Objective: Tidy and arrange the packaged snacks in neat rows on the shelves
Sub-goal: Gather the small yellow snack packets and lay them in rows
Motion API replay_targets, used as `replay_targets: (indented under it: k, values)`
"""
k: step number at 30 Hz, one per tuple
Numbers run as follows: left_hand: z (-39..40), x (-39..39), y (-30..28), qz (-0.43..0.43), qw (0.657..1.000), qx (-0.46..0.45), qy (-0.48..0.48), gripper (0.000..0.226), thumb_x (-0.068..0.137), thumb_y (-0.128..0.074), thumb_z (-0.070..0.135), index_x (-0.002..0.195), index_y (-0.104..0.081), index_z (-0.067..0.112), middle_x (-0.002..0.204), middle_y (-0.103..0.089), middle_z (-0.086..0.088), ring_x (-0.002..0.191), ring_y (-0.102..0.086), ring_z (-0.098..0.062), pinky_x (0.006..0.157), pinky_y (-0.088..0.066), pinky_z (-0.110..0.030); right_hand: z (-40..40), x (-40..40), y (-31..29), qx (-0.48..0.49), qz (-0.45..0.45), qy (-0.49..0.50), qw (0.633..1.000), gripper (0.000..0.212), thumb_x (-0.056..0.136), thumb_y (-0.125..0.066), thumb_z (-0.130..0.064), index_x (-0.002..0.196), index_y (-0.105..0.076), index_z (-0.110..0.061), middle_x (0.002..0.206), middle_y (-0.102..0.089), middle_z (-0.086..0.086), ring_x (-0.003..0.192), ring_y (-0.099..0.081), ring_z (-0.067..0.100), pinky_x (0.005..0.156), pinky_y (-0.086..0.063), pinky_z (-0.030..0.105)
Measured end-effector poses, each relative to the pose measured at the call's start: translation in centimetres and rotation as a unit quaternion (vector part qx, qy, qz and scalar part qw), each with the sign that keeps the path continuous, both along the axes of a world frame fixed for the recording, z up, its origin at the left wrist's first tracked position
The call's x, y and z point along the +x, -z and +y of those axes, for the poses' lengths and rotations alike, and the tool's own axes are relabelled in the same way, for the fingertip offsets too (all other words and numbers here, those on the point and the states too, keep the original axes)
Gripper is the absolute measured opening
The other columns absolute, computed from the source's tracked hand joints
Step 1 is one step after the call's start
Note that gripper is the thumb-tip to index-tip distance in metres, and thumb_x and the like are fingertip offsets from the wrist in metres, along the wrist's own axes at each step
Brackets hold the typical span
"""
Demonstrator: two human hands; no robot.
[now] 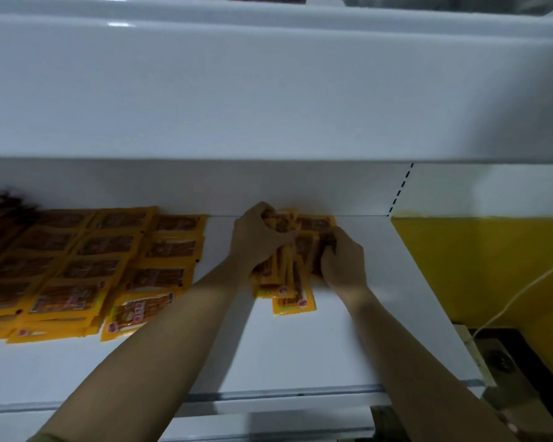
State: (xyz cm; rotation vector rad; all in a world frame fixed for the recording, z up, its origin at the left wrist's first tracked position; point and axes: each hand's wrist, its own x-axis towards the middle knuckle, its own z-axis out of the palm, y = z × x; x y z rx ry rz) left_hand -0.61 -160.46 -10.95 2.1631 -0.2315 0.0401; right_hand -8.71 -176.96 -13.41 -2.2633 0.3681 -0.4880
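While both hands' fingers (pixel 270 224) clutch it, the yellow-orange snack packet bundle (pixel 292 282) fans unevenly.

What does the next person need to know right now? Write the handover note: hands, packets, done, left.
Left hand: grips the loose bunch of yellow packets from its left side.
Right hand: curled on the same bunch from the right.
The bunch lies on the white shelf, near the back wall, still uneven, with one packet sticking out toward the front.
Done: rows of yellow packets lie overlapped on the shelf's left part.
Left: square up the bunch and lay it out as another row beside them.
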Motion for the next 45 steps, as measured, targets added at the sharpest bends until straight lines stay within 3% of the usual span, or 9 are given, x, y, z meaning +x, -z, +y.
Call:
replay_targets:
  k: [6,10,15,18,23,27,36,41,45]
  values:
    - [4.1,-1.2,-1.8,0.091,0.938,-0.314,-0.114,0.046,0.061,-0.098,0.031,0.089,-0.067,0.013,0.081,-0.075,-0.007,0.073,-0.073,-0.022,0.07,-0.064,-0.045,0.4,-0.1,0.1,-0.02,-0.05,0.034,0.998,0.028,0.096,-0.043,-0.016,0.114,-0.064,-0.013,0.106,-0.069,0.009,0.104,-0.064,0.033,0.09,-0.049,0.039]
    - [6.9,-2.8,-2.7,0.089,0.879,-0.432,-0.181,0.038,0.072,-0.091,0.013,0.099,-0.067,0.003,0.085,-0.072,-0.012,0.073,-0.069,-0.021,0.065,-0.059,-0.034,4.6,-3.1,-2.7,0.029,-0.133,-0.074,0.988,0.026,0.095,-0.048,-0.037,0.106,-0.066,-0.021,0.091,-0.068,-0.005,0.078,-0.067,0.015,0.075,-0.052,0.034]
    - [10.5,-4.5,-3.7,0.073,0.811,-0.536,-0.223,0.036,0.075,-0.089,0.011,0.106,-0.07,0.007,0.098,-0.077,-0.013,0.082,-0.074,-0.028,0.075,-0.062,-0.041,12.8,-4.5,-4.6,0.203,-0.022,-0.253,0.946,0.007,0.091,-0.071,-0.008,0.087,-0.068,-0.011,0.069,-0.068,0.007,0.057,-0.061,0.008,0.058,-0.047,0.021]
    - [14.6,-4.3,-4.6,0.01,0.817,-0.518,-0.254,0.038,0.07,-0.092,0.02,0.1,-0.072,0.009,0.09,-0.076,-0.008,0.08,-0.073,-0.026,0.073,-0.059,-0.042,15.0,-4.1,-5.0,0.265,-0.049,-0.226,0.936,0.016,0.094,-0.064,0.001,0.08,-0.059,0.008,0.069,-0.062,0.03,0.052,-0.058,0.019,0.052,-0.045,0.02]
    - [21.5,-4.1,-6.3,-0.03,0.829,-0.494,-0.262,0.04,0.069,-0.092,0.019,0.102,-0.072,0.012,0.093,-0.077,-0.005,0.084,-0.074,-0.024,0.072,-0.06,-0.038,16.2,1.4,-5.0,0.287,0.001,-0.155,0.945,0.011,0.099,-0.058,0.002,0.092,-0.065,-0.004,0.07,-0.068,0.01,0.052,-0.064,0.019,0.052,-0.056,0.032]
    - [24.5,-5.1,-6.0,-0.012,0.836,-0.484,-0.259,0.045,0.064,-0.094,0.026,0.102,-0.073,0.016,0.102,-0.077,-0.012,0.099,-0.073,-0.037,0.089,-0.06,-0.056,17.3,10.0,-2.9,0.281,0.095,-0.083,0.951,0.017,0.089,-0.077,-0.009,0.075,-0.066,-0.013,0.084,-0.073,0.022,0.065,-0.07,0.032,0.07,-0.062,0.053]
    - [28.5,-7.3,-4.1,0.033,0.87,-0.434,-0.232,0.053,0.069,-0.093,0.033,0.114,-0.068,0.02,0.104,-0.077,-0.005,0.095,-0.075,-0.029,0.089,-0.06,-0.054,20.6,13.8,-0.5,0.144,0.102,0.027,0.984,0.042,0.076,-0.084,-0.041,0.1,-0.065,-0.012,0.093,-0.066,0.003,0.09,-0.063,0.022,0.071,-0.049,0.033]
    - [28.8,-7.3,-4.3,0.045,0.885,-0.421,-0.195,0.047,0.071,-0.089,0.03,0.111,-0.067,0.019,0.096,-0.077,0.0,0.087,-0.075,-0.022,0.077,-0.062,-0.037,22.8,10.8,-2.9,0.119,0.038,0.047,0.991,0.036,0.084,-0.076,-0.04,0.098,-0.052,-0.016,0.082,-0.056,-0.005,0.078,-0.058,0.017,0.053,-0.036,0.024]
    - [28.4,-7.0,-4.4,0.039,0.894,-0.414,-0.166,0.034,0.075,-0.087,0.02,0.104,-0.069,0.016,0.087,-0.078,0.001,0.076,-0.074,-0.016,0.066,-0.057,-0.029,25.7,6.0,-6.1,0.205,-0.018,-0.141,0.968,0.036,0.098,-0.06,-0.048,0.079,-0.06,-0.018,0.072,-0.064,-0.003,0.066,-0.061,0.014,0.066,-0.048,0.027]
